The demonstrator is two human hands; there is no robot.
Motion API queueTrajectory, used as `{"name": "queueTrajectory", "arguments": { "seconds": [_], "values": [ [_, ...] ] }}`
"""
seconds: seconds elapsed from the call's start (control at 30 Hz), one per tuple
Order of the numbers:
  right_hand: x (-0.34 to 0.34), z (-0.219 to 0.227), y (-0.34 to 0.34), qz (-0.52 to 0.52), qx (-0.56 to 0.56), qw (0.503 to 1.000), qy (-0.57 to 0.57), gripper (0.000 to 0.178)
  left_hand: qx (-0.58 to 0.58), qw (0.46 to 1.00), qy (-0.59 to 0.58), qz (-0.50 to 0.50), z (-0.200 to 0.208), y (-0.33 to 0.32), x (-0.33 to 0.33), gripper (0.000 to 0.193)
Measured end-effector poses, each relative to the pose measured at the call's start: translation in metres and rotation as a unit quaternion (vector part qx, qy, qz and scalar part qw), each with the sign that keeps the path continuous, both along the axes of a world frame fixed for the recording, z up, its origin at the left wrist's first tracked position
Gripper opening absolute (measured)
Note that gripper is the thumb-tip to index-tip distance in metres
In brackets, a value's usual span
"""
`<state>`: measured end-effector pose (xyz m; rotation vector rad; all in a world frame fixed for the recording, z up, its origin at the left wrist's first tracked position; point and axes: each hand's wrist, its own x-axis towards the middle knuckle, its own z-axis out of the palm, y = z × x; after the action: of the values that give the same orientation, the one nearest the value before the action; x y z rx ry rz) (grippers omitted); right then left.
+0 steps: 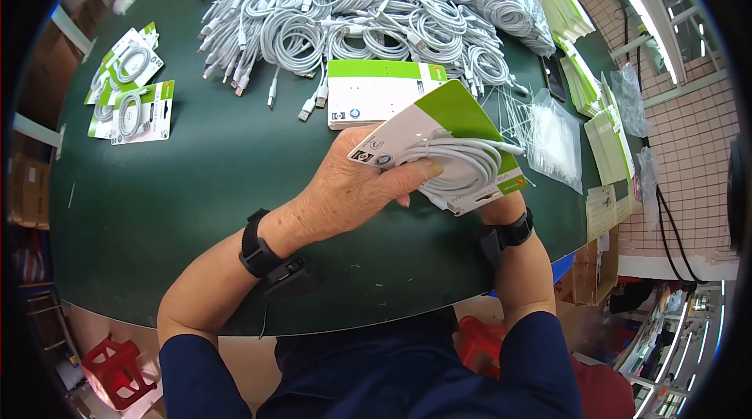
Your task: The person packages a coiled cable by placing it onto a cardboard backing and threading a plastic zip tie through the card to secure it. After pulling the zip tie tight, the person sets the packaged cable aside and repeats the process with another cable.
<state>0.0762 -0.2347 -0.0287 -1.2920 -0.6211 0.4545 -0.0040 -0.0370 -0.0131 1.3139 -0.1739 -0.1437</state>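
Observation:
My left hand (338, 188) grips a white-and-green packaging card (458, 110), its thumb pressing a coiled white cable (479, 162) flat against the card's face. The card is tilted, and one end of the cable sticks out past its right edge. Behind the card is my right hand (504, 209); only its wrist side shows and its fingers are hidden. Just beyond my hands lies a stack of similar flat cards (384, 90). Loose white plastic ties (509, 117) are strewn to the right, beside a clear bag of ties (554, 141).
A large heap of coiled white cables (345, 8) covers the far part of the dark green table (196, 215). Carded cables (141, 113) lie at the left. Along the right edge are bundles of green-and-white cards (607, 145) and a dark phone-like object (553, 78). Red stools (117, 372) stand below.

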Motion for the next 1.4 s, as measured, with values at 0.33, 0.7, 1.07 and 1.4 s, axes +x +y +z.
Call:
{"name": "queueTrajectory", "arguments": {
  "seconds": [0.33,0.7,1.07,1.4],
  "values": [
    [0.012,0.007,0.008,-0.02,-0.155,0.974,-0.164,0.027,-0.054,0.995,0.074,-0.026,0.003,-0.002,0.004,0.029],
    [0.019,0.003,0.002,-0.006,-0.094,0.994,0.054,0.013,-0.001,0.998,0.064,-0.009,-0.017,-0.007,-0.001,0.031],
    [0.029,0.019,-0.014,0.032,-0.032,0.997,0.058,0.017,-0.011,0.993,0.037,0.112,-0.027,-0.007,0.015,0.032],
    [0.019,0.034,-0.011,0.025,-0.061,0.998,0.024,0.026,-0.087,0.973,0.041,0.209,-0.029,-0.002,-0.002,0.033]
  ]
}}
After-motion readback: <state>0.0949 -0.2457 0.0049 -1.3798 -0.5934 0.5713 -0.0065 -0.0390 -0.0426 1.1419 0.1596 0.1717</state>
